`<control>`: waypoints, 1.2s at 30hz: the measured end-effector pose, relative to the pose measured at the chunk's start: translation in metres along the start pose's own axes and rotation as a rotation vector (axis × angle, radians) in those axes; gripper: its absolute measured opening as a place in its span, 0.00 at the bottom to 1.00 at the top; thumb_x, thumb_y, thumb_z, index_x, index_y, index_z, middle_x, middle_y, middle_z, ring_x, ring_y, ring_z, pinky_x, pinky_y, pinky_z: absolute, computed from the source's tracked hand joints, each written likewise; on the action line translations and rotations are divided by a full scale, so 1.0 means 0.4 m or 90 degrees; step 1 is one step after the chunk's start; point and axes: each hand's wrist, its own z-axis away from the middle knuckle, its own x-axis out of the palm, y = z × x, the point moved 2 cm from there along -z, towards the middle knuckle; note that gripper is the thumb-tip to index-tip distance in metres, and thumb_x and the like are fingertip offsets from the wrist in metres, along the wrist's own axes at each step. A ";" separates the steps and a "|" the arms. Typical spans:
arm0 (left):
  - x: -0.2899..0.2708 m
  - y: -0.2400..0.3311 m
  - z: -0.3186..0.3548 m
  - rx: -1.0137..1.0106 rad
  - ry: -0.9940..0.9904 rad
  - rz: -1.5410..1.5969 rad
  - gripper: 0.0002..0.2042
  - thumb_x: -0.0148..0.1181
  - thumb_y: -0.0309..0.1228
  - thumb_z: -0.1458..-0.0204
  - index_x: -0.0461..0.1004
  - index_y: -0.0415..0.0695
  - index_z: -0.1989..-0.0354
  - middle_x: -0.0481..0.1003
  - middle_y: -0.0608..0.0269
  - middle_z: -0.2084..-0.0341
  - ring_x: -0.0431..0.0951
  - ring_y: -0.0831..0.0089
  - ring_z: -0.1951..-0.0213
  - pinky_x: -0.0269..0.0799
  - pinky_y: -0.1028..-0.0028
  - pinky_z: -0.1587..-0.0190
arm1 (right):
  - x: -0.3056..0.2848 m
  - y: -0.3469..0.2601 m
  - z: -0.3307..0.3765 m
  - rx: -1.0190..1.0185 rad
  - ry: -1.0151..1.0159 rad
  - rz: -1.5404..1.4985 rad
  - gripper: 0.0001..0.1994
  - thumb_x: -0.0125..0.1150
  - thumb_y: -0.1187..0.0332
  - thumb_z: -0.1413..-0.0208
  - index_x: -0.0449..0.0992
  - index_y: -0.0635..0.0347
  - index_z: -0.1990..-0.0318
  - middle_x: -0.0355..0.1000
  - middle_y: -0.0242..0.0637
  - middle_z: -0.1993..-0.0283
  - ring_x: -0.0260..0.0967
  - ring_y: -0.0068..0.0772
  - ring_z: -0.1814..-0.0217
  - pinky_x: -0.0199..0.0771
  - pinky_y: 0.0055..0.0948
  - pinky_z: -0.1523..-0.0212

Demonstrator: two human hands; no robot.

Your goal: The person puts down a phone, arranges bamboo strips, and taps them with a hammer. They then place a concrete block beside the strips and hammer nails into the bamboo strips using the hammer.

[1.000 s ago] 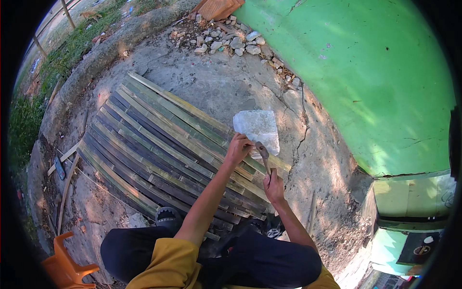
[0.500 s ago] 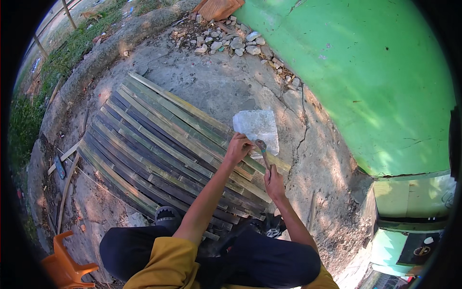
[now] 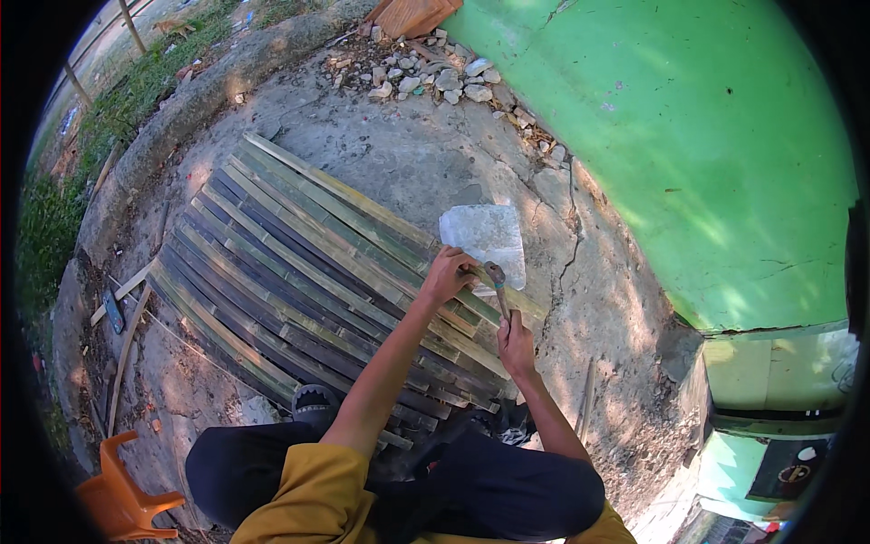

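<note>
Long split-bamboo slats (image 3: 299, 272), green, tan and dark, lie side by side across the ground in front of me. My right hand (image 3: 516, 346) is closed around the handle of a hammer (image 3: 501, 297). The hammer's head sits just right of my left hand's fingertips, over the right end of the outermost far slat. With thumb and fingers pinched together, my left hand (image 3: 447, 275) rests at that slat; whatever it holds is too small to make out. Beyond both hands a flat whitish slab (image 3: 483, 234) lies on the concrete, partly beside the slat.
A green wall (image 3: 671, 145) rises at the right. Rubble (image 3: 449, 80) lines its base at the far side. An orange plastic chair (image 3: 127, 494) stands at the lower left, and a blue-black phone-like object (image 3: 113, 313) lies by the slats' left ends. My shoe (image 3: 315, 402) is against the near slats.
The hammer head and my left hand have shifted only very slightly. Both grips stay as they were, and the slats look unmoved.
</note>
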 end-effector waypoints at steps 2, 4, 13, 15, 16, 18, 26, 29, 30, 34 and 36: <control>-0.004 -0.010 0.005 0.002 0.010 -0.020 0.18 0.76 0.25 0.69 0.80 0.45 0.66 0.74 0.64 0.74 0.72 0.60 0.65 0.71 0.64 0.57 | 0.006 -0.002 -0.001 0.017 -0.028 0.025 0.10 0.50 0.66 0.33 0.63 0.60 0.51 0.73 0.59 0.72 0.73 0.68 0.70 0.71 0.59 0.71; 0.003 -0.010 0.006 0.005 0.019 -0.035 0.17 0.77 0.26 0.70 0.80 0.46 0.66 0.74 0.64 0.74 0.72 0.60 0.65 0.70 0.64 0.57 | 0.011 0.008 -0.001 0.011 -0.050 0.058 0.10 0.50 0.66 0.34 0.63 0.59 0.50 0.74 0.59 0.72 0.73 0.67 0.70 0.72 0.59 0.71; -0.003 -0.019 0.010 -0.004 0.016 -0.023 0.17 0.77 0.26 0.72 0.79 0.44 0.69 0.74 0.63 0.75 0.72 0.60 0.66 0.70 0.63 0.59 | -0.015 -0.019 -0.018 0.012 -0.045 0.026 0.11 0.51 0.67 0.34 0.62 0.60 0.49 0.73 0.59 0.72 0.73 0.69 0.70 0.70 0.60 0.72; 0.006 -0.013 0.003 -0.025 0.013 -0.006 0.17 0.77 0.26 0.72 0.78 0.44 0.70 0.74 0.63 0.75 0.72 0.60 0.66 0.69 0.63 0.59 | -0.025 -0.020 -0.009 -0.016 -0.016 0.009 0.11 0.51 0.67 0.34 0.62 0.60 0.49 0.73 0.59 0.72 0.73 0.69 0.70 0.70 0.60 0.72; 0.007 -0.009 0.005 -0.025 0.012 -0.004 0.17 0.77 0.26 0.72 0.78 0.44 0.70 0.74 0.63 0.75 0.72 0.60 0.66 0.69 0.63 0.59 | -0.030 -0.022 -0.005 -0.046 0.012 -0.010 0.11 0.51 0.67 0.34 0.62 0.60 0.49 0.73 0.59 0.72 0.73 0.69 0.70 0.70 0.60 0.72; 0.013 -0.007 -0.008 -0.008 0.009 -0.024 0.17 0.77 0.25 0.71 0.78 0.43 0.69 0.74 0.63 0.75 0.72 0.60 0.66 0.69 0.63 0.60 | -0.014 0.005 -0.023 -0.008 -0.046 0.036 0.11 0.50 0.66 0.34 0.62 0.61 0.50 0.72 0.60 0.73 0.72 0.69 0.70 0.68 0.59 0.72; 0.003 -0.010 0.000 0.000 0.007 -0.020 0.18 0.77 0.25 0.71 0.77 0.44 0.69 0.73 0.63 0.74 0.71 0.60 0.66 0.69 0.62 0.60 | -0.015 0.014 -0.016 -0.007 -0.037 0.029 0.11 0.51 0.65 0.34 0.62 0.61 0.51 0.74 0.60 0.71 0.74 0.68 0.69 0.71 0.59 0.71; 0.008 -0.005 0.001 0.007 0.005 -0.022 0.18 0.77 0.25 0.71 0.76 0.44 0.69 0.73 0.63 0.75 0.71 0.59 0.65 0.69 0.63 0.59 | 0.001 0.036 -0.030 0.025 -0.111 0.089 0.11 0.51 0.67 0.35 0.62 0.61 0.51 0.73 0.61 0.72 0.74 0.67 0.70 0.71 0.59 0.71; 0.005 -0.006 0.007 0.004 0.006 -0.009 0.18 0.77 0.25 0.70 0.76 0.45 0.69 0.72 0.63 0.75 0.71 0.59 0.65 0.69 0.63 0.59 | -0.003 0.030 -0.027 0.019 -0.086 0.070 0.11 0.51 0.66 0.35 0.62 0.61 0.51 0.74 0.61 0.72 0.74 0.67 0.70 0.71 0.59 0.71; -0.003 -0.005 0.008 -0.021 -0.004 -0.002 0.18 0.77 0.25 0.71 0.75 0.45 0.69 0.72 0.63 0.75 0.71 0.59 0.66 0.69 0.63 0.59 | -0.020 -0.002 -0.007 -0.035 -0.013 -0.011 0.10 0.51 0.67 0.34 0.62 0.61 0.52 0.72 0.60 0.73 0.72 0.68 0.70 0.67 0.57 0.71; 0.007 -0.004 -0.014 -0.017 -0.011 -0.019 0.19 0.77 0.25 0.70 0.75 0.45 0.69 0.72 0.64 0.74 0.71 0.59 0.66 0.69 0.63 0.59 | -0.006 0.028 -0.027 -0.011 -0.055 0.035 0.10 0.51 0.67 0.34 0.62 0.61 0.52 0.72 0.60 0.74 0.72 0.68 0.71 0.67 0.57 0.72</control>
